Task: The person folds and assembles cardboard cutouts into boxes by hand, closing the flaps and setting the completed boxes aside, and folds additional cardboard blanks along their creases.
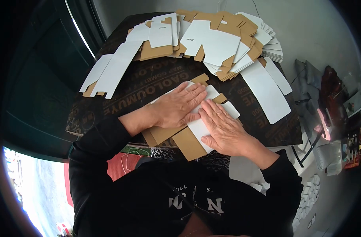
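Note:
Both of my hands lie flat on a white and brown cardboard piece [189, 144] at the near edge of the dark table. My left hand [178, 106] rests palm down with its fingers stretched toward the upper right. Beside it, my right hand [224, 128] also presses flat, its fingers pointing to the upper left and nearly touching the left hand. White flaps [231, 110] and brown tabs stick out past the fingers. Much of the cardboard is hidden under the hands, so I cannot tell whether it is one piece or two.
A big pile of flat box blanks [218, 41] covers the far side of the dark table [149, 81]. One folded blank [119, 69] lies at the left, another [265, 91] at the right. Grey cushions and other items [306, 79] stand beyond the right edge.

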### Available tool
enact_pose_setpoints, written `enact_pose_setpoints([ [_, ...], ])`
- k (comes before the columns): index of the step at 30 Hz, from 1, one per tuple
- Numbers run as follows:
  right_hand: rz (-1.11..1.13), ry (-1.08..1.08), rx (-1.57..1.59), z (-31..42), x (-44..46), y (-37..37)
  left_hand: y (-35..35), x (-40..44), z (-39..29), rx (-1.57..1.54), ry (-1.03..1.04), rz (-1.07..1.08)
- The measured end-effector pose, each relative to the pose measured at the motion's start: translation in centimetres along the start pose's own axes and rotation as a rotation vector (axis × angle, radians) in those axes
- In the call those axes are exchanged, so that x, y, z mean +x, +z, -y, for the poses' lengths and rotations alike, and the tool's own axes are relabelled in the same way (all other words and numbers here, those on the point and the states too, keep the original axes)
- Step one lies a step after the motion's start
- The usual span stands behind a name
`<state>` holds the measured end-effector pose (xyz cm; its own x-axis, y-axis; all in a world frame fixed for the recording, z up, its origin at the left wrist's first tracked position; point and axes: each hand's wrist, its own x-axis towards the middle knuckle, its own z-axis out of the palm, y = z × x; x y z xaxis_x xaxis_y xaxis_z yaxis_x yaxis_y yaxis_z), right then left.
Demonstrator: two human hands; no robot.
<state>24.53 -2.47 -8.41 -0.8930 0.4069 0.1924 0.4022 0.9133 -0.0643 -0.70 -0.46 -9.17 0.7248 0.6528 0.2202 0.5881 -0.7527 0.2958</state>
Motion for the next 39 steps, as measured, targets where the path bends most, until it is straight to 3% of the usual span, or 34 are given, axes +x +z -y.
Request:
enact_pose_setpoints([
  [7, 0.069, 0.053, 0.036, 0.4, 0.0, -0.5, -1.0, -1.1, 0.6, 0.477, -0.162, 0.042],
  [12, -0.042, 0.010, 0.012, 0.3, -0.1, -0.1, -1.5, -3.9, -1.8, 0.544, -0.192, 0.037],
  [22, -0.022, 0.121, -0.162, 1.0, -0.4, -0.2, -3.0, -9.5, -4.8, 0.291, -0.289, 0.134],
  [28, 0.018, 0.095, -0.032, 0.7, -1.4, -1.0, -2.7, -9.5, -5.2, 0.320, -0.329, 0.056],
  [32, 0.156, 0.009, 0.117, 0.4, -1.7, -1.8, -2.8, -9.4, -5.0, 0.324, -0.308, 0.069],
  [39, 0.086, -0.111, 0.061, 1.2, 5.3, 0.2, -2.9, -9.2, -4.9, 0.310, -0.294, 0.068],
])
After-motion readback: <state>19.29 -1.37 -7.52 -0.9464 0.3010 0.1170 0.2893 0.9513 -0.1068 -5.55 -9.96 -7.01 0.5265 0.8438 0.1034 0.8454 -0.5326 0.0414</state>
